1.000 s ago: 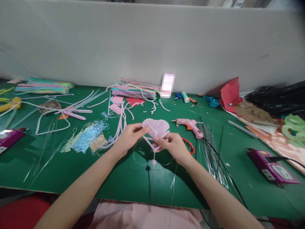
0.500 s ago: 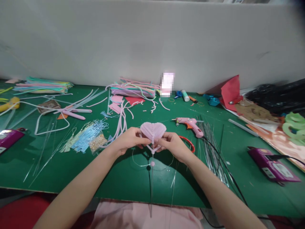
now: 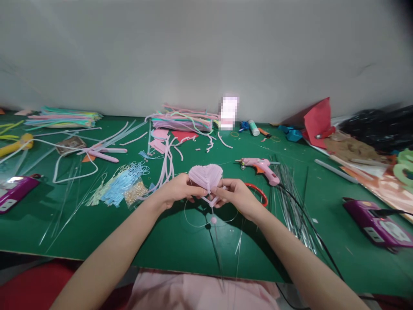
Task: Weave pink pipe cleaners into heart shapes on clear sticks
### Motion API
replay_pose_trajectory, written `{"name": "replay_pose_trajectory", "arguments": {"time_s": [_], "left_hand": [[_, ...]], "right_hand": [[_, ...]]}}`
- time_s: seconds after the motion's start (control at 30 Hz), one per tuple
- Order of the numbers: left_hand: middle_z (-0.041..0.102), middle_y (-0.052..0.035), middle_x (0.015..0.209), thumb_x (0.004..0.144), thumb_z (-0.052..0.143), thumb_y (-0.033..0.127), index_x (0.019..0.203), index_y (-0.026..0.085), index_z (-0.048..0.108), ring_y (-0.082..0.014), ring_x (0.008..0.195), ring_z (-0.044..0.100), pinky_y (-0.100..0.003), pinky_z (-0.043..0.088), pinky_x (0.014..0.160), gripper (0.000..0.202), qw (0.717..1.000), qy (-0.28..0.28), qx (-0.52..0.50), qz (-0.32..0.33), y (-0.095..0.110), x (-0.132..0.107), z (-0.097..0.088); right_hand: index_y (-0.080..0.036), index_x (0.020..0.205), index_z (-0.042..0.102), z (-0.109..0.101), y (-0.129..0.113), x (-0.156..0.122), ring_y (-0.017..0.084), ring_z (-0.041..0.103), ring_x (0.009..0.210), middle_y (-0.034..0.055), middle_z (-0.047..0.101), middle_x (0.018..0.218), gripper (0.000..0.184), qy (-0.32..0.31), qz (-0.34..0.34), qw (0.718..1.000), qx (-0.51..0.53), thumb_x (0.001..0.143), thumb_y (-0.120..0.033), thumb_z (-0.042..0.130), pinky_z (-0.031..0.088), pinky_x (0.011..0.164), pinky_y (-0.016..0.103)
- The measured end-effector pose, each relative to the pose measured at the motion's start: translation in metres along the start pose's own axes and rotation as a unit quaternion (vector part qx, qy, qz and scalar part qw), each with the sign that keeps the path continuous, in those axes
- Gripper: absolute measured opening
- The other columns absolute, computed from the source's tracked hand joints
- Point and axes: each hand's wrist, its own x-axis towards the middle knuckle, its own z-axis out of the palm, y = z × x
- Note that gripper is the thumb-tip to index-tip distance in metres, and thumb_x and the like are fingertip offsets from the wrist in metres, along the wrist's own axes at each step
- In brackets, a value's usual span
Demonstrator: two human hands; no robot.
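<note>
Between my hands, above the table's middle, is a pale pink-lilac heart of pipe cleaners, its point toward me. My left hand pinches its lower left side. The thumb and fingers of my right hand close on the lower right side near the point. A thin stem with a small pink ball hangs below the heart toward me, and a fine clear wire loops around it. Some fingertips are hidden behind the heart. Scissors with a red handle lie partly hidden beside my right hand.
A pink glue gun with a black cord lies to the right, by a bundle of thin wires. Blue tassels and a bag of gold beads lie left. Pipe cleaner bundles and a lit phone are at the back.
The heart has tilted slightly, and its stem's lower end has swung to the right. Both hands keep their hold. The whole view has shifted a little.
</note>
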Motion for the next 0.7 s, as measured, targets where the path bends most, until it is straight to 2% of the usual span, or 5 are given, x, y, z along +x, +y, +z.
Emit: {"name": "replay_pose_trajectory", "arguments": {"time_s": [0.23, 0.7], "left_hand": [[0.071, -0.0052, 0.083, 0.064, 0.072, 0.026, 0.086, 0.014, 0.07, -0.0138, 0.068, 0.059, -0.024, 0.043, 0.059, 0.025, 1.0, 0.017, -0.022, -0.009, 0.0027, -0.0011, 0.0045], [0.065, -0.0004, 0.065, 0.064, 0.069, 0.023, 0.07, 0.014, 0.069, -0.0122, 0.058, 0.051, -0.025, 0.036, 0.055, 0.011, 1.0, 0.028, -0.003, 0.008, 0.0031, -0.0006, 0.0068]], "right_hand": [[-0.016, 0.066, 0.061, 0.0046, -0.0013, -0.003, 0.016, 0.068, 0.054, 0.0029, 0.069, 0.061, 0.035, 0.018, -0.022, 0.999, -0.022, 0.066, -0.048, 0.075, 0.05, 0.046, 0.022], [-0.016, 0.066, 0.059, 0.0082, -0.0035, -0.0032, 0.017, 0.068, 0.055, 0.004, 0.07, 0.059, 0.033, 0.052, -0.001, 0.998, -0.02, 0.066, -0.044, 0.074, 0.05, 0.048, 0.023]]}}
